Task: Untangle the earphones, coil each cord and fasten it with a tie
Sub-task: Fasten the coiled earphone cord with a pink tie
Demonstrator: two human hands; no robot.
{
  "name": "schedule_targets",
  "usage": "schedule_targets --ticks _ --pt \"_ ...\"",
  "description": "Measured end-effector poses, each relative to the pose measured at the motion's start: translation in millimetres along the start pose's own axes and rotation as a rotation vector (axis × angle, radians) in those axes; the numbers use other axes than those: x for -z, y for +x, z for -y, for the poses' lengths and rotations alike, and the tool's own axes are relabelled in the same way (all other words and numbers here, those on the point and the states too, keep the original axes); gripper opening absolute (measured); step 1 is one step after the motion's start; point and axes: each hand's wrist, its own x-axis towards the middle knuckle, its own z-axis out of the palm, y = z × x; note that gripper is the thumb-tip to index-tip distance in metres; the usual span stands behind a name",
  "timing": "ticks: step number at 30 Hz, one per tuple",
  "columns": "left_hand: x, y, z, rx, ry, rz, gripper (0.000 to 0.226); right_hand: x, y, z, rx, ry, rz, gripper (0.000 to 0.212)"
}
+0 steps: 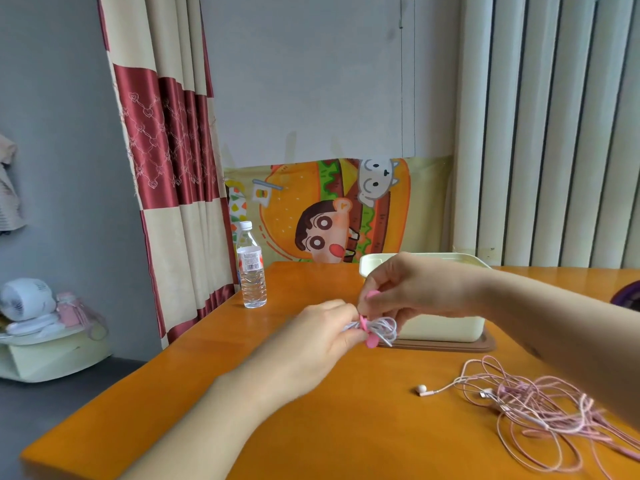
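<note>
Above the tabletop (311, 427) the coiled white cord (384, 329) sits in the clamped grip of the left hand (322, 327) while the right hand (408, 285) pinches the pink tie (363, 323) wrapped round it — cinch it snugly, loops kept bunched — with the pink earphones (526, 407) tangled alongside.

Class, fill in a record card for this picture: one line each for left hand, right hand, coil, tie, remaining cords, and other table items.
left hand: grips the white coil
right hand: pinches the upper end of the tie
coil: bunched between both hands
tie: pink, wrapped round the coil's middle
remaining cords: pink tangle loose on the table, one earbud sticking out
other items: bottle, box
</note>
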Motion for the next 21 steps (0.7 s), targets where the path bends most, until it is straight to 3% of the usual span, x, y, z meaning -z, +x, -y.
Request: schedule_targets --ticks 3,8,11,17,19,21 --pt "-6 0 7 -0.165 0.126 -0.226 0.039 3 -1 -1 -0.072 0.325 0.072 0.011" --pt "-14 -5 5 -0.289 0.148 -0.448 0.032 -1 -2 -3 -0.112 0.652 0.186 0.009" --pt "-18 -8 4 -0.277 0.072 -0.529 0.03 -5 -2 -5 -0.144 0.696 0.175 0.007" --pt "-19 -4 10 -0.433 0.236 -0.558 0.027 -6 -2 -10 -0.185 0.643 0.161 0.005" --pt "-21 -3 10 -0.447 0.179 -0.565 0.022 -4 -3 -9 -0.184 0.603 0.182 0.003" --pt "-25 -4 3 -0.35 -0.02 -0.589 0.024 -3 -3 -9 -0.187 0.559 0.176 0.009"
